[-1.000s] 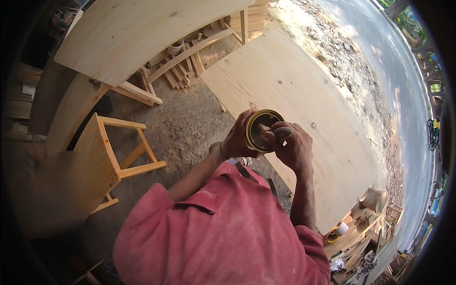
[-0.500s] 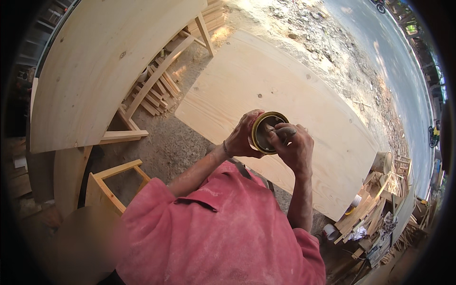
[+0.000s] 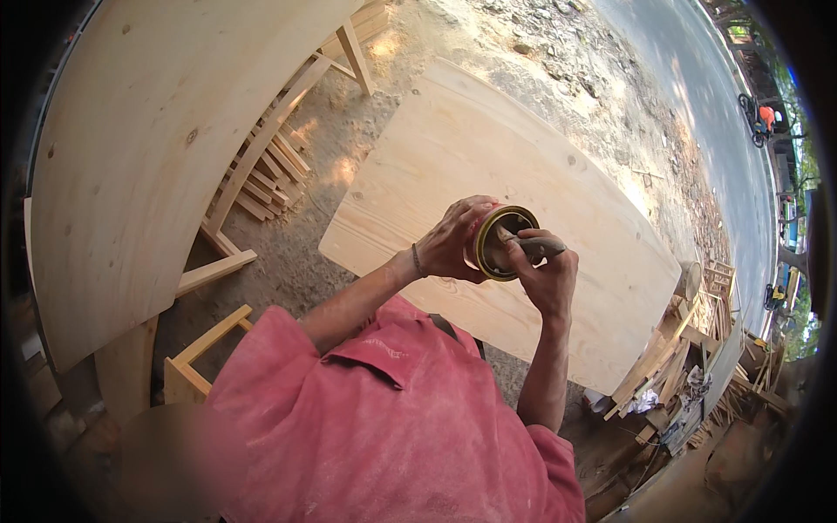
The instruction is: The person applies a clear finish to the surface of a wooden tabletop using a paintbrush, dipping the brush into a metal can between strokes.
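Note:
My left hand (image 3: 457, 242) is wrapped round the side of a round open can (image 3: 479, 247) with a gold-coloured rim. The can is tilted, so its dark inside shows. In my right hand (image 3: 551, 281) is a short tool with a dark grey handle (image 3: 547, 247). The tool's other end reaches into the can's mouth and is partly hidden by fingers, so its kind does not show. Both hands are above the near part of a large pale wooden board (image 3: 488, 148) with knots in it.
Another big wooden panel (image 3: 174, 131) rises at the left, near a wooden frame (image 3: 209, 344) and stacked wood strips (image 3: 266, 179). A heap of scrap wood (image 3: 671, 375) lies at the right. Beyond the board are stony ground (image 3: 558, 52) and a road (image 3: 706, 96) with a motorbike (image 3: 757, 120).
The view has shifted slightly. The can has tilted a little and the tool's handle now points more to the right. Both hands keep their holds.

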`<state>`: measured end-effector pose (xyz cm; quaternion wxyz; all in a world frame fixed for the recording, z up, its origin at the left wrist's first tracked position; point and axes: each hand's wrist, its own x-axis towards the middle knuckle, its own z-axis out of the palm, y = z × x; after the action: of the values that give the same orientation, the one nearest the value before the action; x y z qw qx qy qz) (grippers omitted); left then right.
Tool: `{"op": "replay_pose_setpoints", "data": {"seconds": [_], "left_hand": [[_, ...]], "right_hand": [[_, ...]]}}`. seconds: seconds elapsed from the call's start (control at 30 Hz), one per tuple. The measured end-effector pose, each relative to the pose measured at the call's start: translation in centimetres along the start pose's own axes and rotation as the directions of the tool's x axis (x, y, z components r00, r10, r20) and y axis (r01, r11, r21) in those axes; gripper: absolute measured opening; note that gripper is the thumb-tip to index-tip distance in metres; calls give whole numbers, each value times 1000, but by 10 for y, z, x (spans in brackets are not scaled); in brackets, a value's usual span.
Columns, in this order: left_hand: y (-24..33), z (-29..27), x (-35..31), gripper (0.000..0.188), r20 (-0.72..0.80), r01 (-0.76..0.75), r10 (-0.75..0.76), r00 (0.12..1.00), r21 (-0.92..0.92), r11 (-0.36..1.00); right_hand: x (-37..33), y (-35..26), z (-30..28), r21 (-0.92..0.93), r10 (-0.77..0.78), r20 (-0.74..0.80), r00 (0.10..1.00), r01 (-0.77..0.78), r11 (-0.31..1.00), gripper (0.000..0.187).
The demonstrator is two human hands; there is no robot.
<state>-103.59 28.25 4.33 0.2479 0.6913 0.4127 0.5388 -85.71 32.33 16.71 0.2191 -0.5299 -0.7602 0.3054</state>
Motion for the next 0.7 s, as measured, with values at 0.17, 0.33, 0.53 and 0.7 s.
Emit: {"op": "replay_pose_setpoints", "data": {"seconds": [0.17, 0.33, 0.53, 0.7], "left_hand": [[-13, -9, 3, 118, -8, 6, -6, 1000, -26, 1000], [-25, -18, 8, 118, -20, -38, 37, 999, -35, 999], [-29, -19, 14, 122, -94, -82, 81, 992, -6, 997], [-32, -13, 22, 127, -132, -29, 13, 991, -124, 992]], "right_hand": [[17, -3, 1, 24, -70, -16, 997, 70, 997, 18], [34, -30, -26, 38, -26, 8, 1000, 26, 999, 18], [38, -30, -44, 136, -94, -53, 994, 100, 986, 19], [27, -4, -53, 258, -135, -145, 980, 169, 951, 21]]}}
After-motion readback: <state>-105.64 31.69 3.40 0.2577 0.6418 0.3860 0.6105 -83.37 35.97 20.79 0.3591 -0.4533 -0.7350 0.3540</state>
